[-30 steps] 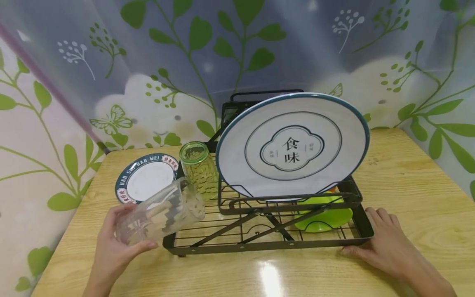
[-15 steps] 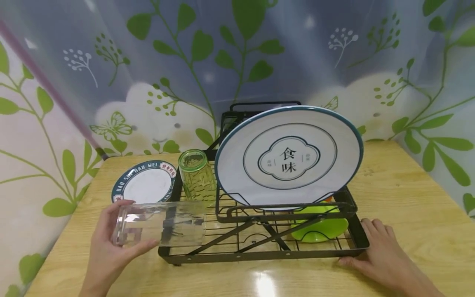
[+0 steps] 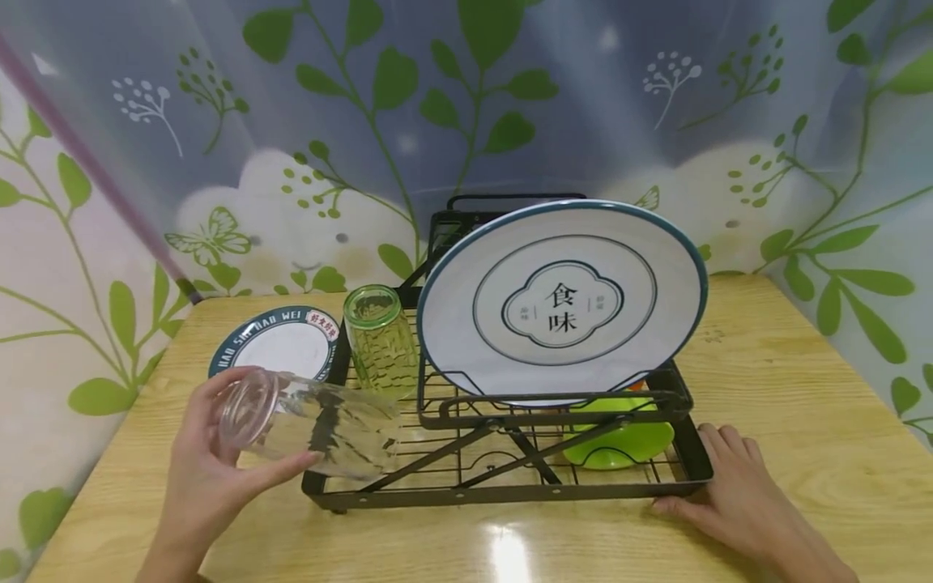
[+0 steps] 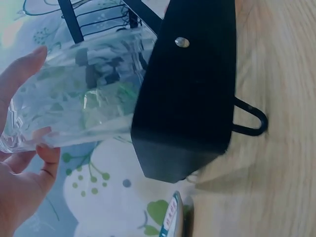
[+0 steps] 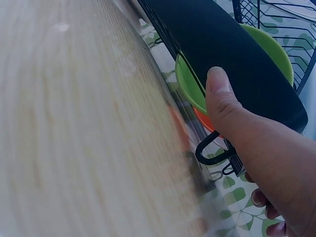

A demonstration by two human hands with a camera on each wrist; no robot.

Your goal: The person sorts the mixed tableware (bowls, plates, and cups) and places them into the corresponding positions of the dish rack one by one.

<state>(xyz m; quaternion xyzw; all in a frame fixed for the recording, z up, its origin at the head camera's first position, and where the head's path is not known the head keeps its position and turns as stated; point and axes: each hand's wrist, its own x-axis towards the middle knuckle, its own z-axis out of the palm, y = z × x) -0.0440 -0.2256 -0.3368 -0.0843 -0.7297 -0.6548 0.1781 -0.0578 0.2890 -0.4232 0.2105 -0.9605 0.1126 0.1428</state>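
My left hand (image 3: 207,470) holds a clear drinking glass (image 3: 328,425) near its base end, thumb on the front side. The glass lies almost level, its other end over the left part of the black dish rack (image 3: 510,492). My right hand (image 3: 751,498) grips the rack's front right corner, with the thumb (image 5: 219,84) on the outer wall in the right wrist view. A green glass (image 3: 382,348) stands upside down at the rack's back left. A large white plate (image 3: 452,324) leans upright in the upper tier. Beneath it sits a lime green bowl (image 3: 619,445).
A small blue-rimmed plate (image 3: 280,352) lies behind my left hand, left of the rack. Something orange (image 3: 637,386) shows behind the green bowl. The wooden table (image 3: 408,542) meets a leaf-patterned curtain (image 3: 321,178) at the back.
The clear glass has turned in my left hand: from slanting up to the right, to level, to its far end dipping slightly. My right hand keeps its place on the rack.
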